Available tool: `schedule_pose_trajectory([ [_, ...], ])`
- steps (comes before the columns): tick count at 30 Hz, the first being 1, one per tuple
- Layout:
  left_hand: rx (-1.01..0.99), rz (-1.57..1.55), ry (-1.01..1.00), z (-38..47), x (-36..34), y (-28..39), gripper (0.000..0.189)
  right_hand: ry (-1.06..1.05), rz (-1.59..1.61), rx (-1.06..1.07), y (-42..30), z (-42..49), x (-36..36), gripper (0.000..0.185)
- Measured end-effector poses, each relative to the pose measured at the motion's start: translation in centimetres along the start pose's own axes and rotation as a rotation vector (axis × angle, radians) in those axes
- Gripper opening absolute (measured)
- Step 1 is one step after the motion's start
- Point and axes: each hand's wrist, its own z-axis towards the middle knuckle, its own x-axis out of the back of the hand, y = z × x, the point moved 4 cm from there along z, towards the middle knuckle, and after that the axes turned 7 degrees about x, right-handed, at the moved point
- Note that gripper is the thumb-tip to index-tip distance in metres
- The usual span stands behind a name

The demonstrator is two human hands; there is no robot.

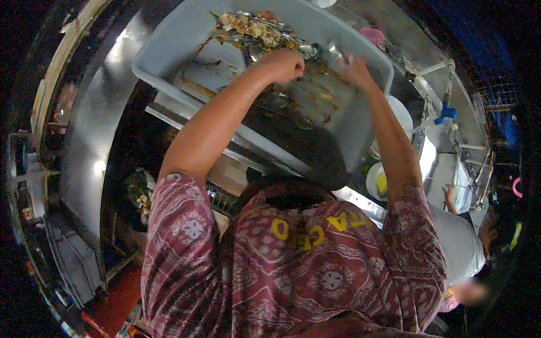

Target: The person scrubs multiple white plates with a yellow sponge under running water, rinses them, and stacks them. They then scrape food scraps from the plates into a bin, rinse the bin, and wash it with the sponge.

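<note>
A large pale plastic tub (169, 50) stands before me, its bottom smeared with brown food residue. Along its far side lies a heap of food scraps (249, 29) mixed with metal spoons. My left hand (285, 65) is over the tub, close to the near edge of the heap, fingers curled; whether anything is inside them is hidden. Further right, inside the tub's right side, my right hand (355, 69) is blurred. Shiny metal cutlery (336, 50) shows at its fingertips, seemingly gripped, though the blur hides the exact contact.
A steel counter surface (91, 126) runs along the left. Right of the tub are a pink container (372, 36), a white round container with something yellow (376, 181) and a metal rack with a blue tie (446, 114). Another person (456, 249) is at the lower right.
</note>
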Motion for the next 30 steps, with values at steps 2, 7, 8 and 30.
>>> schedule_pose_trajectory([
  [2,0.213,0.048,0.097,2.2,2.0,-2.7,0.024,-0.28,0.172,0.176,-2.8,0.6,-0.5,0.045],
  [7,0.561,0.182,0.349,-3.9,5.3,-15.9,0.026,-0.52,0.227,0.652,-11.8,-1.3,-5.5,0.054],
  [8,0.593,0.24,0.338,-4.8,5.4,-17.9,0.027,-0.567,0.117,0.704,-14.2,-2.2,-6.8,0.048],
  [30,0.116,0.761,-0.36,-1.5,-5.3,-15.4,0.043,-0.833,0.108,-0.025,-7.5,-2.6,-8.1,0.031],
])
